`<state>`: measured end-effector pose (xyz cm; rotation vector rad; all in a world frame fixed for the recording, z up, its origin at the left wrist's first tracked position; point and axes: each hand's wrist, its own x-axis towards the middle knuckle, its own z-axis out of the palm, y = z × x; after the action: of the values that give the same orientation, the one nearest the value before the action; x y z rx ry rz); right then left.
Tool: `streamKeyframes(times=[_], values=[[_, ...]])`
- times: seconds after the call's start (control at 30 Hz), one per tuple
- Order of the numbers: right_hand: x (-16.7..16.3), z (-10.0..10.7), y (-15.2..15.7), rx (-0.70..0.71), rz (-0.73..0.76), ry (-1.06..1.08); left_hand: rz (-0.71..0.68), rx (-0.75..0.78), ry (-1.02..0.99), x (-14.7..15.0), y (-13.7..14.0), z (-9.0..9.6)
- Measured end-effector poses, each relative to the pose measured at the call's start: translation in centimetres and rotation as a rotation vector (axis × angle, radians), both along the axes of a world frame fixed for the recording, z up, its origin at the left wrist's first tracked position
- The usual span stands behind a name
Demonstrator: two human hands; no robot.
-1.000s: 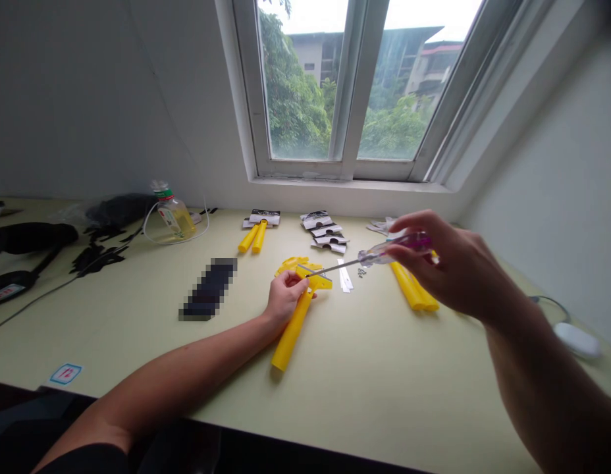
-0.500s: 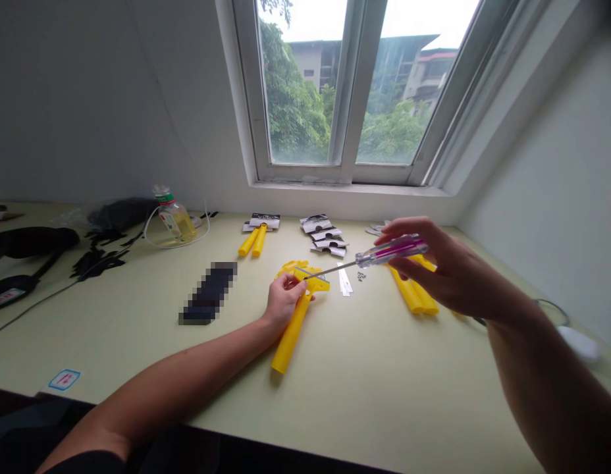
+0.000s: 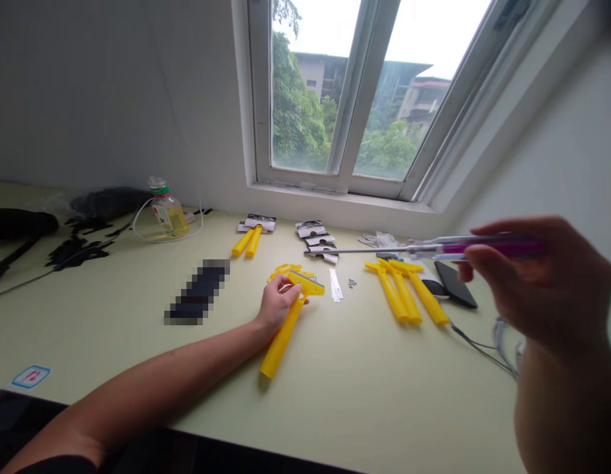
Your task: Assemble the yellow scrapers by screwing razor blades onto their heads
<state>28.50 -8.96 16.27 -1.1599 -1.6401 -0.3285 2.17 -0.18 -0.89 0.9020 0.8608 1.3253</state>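
On the left, a clear bottle (image 3: 167,212) holds yellow liquid (image 3: 177,222). Over mid-table (image 3: 345,388), the left hand (image 3: 276,305) pinches a smooth yellow scraper (image 3: 280,345) near its flared head (image 3: 313,287); farther right, the right hand (image 3: 547,283) clasps a thin-shafted, clear-and-purple screwdriver (image 3: 428,250).

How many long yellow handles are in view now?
6: one handle in the left hand; two handles side by side toward the back, by the cards; three handles grouped on the right. Others may be hidden behind the right hand.

There are six yellow handles (image 3: 282,339), one screwdriver (image 3: 428,249), one bottle (image 3: 170,214) and one label (image 3: 31,376).
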Motion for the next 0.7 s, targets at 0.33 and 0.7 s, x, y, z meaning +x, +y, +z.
streamKeyframes(times=[0.33,0.7], values=[[4.3,-13.8,1.2,-0.083,-0.315,-0.553,-0.081,-0.020,0.035,-0.1,-0.3,0.4],[1.5,-14.9,1.3,-0.365,-0.449,-0.808,-0.093,-0.007,0.067,-1.7,0.4,2.2]])
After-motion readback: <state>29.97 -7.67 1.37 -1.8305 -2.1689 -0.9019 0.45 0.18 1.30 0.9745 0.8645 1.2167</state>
